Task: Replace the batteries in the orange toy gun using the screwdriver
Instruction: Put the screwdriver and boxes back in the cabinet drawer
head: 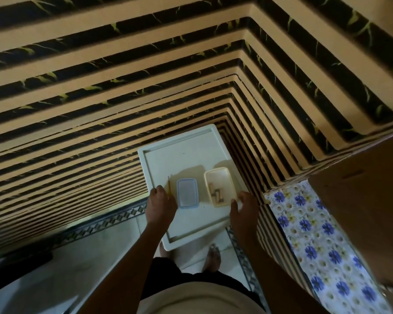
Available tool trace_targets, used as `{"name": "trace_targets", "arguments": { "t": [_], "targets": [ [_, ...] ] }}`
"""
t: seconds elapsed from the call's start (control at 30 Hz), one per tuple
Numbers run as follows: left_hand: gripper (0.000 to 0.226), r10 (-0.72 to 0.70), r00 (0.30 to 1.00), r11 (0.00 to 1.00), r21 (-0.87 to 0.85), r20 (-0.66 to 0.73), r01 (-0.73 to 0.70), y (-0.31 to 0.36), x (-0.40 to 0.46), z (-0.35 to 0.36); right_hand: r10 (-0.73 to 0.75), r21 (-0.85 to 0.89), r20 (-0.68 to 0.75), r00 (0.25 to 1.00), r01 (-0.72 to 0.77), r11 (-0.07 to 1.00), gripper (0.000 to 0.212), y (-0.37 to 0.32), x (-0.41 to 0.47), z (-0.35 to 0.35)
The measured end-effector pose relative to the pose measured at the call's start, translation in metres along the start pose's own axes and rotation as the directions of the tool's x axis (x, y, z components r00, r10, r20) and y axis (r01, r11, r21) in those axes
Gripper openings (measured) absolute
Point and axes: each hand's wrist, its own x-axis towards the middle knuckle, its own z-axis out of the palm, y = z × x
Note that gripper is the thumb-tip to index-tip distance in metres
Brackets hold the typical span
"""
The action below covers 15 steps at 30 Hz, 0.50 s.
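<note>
Thin yellow-handled screwdriver (168,187) flat on white table (159,152), left of lid (187,192).

Nothing readable anywhere in this shot, honestly. No text, label, brand, number or sign shows on any surface in view, and the picture is dim and a bit soft, so any small print would be lost anyway.
</note>
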Motion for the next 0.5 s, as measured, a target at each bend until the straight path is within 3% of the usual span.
{"name": "trace_targets", "arguments": {
  "t": [0.2, 0.5],
  "targets": [
    [0.023, 0.217, 0.972, 0.975, 0.061, -0.090, -0.213, -0.043, -0.020, 0.015, -0.104, -0.002, -0.018, 0.994, 0.104, 0.995, 0.015, 0.021, -0.024, -0.012],
    [0.080, 0.502, 0.856, 0.838, 0.173, 0.123, -0.517, -0.100, -0.040, 0.016, -0.114, -0.029, -0.011, 0.993, 0.113, 0.993, 0.015, 0.060, -0.078, -0.002]
  ]
}}
